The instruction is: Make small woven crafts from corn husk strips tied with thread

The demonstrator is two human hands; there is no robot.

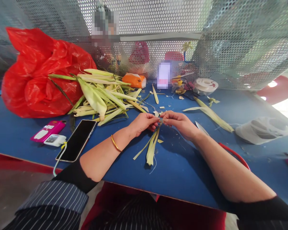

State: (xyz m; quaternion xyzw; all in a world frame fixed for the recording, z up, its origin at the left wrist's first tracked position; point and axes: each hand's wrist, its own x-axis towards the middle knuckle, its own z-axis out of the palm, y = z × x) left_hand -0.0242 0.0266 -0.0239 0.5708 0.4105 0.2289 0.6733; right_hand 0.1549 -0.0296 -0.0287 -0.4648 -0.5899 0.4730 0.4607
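Over the middle of the blue table [134,159], my left hand [145,124] and my right hand [176,123] meet at a small bundle of corn husk strips [153,145]. The fingers of both hands are pinched around its upper end, where something thin is wound, perhaps thread. The husk strips hang down toward me, with a fine loose thread beside them. Small husk scraps [162,108] lie just past my fingertips. A blade [201,127] of scissors shows behind my right wrist, its red handle [234,155] partly hidden by my forearm.
At the left are a red plastic bag [45,73], a pile of corn husks [103,95], a dark-screened phone [78,140] and a pink case [48,131]. Toward the back stand an orange packet [133,80], a lit phone [164,75] and a white tape roll [205,85]. A perforated metal screen [153,19] rises behind.
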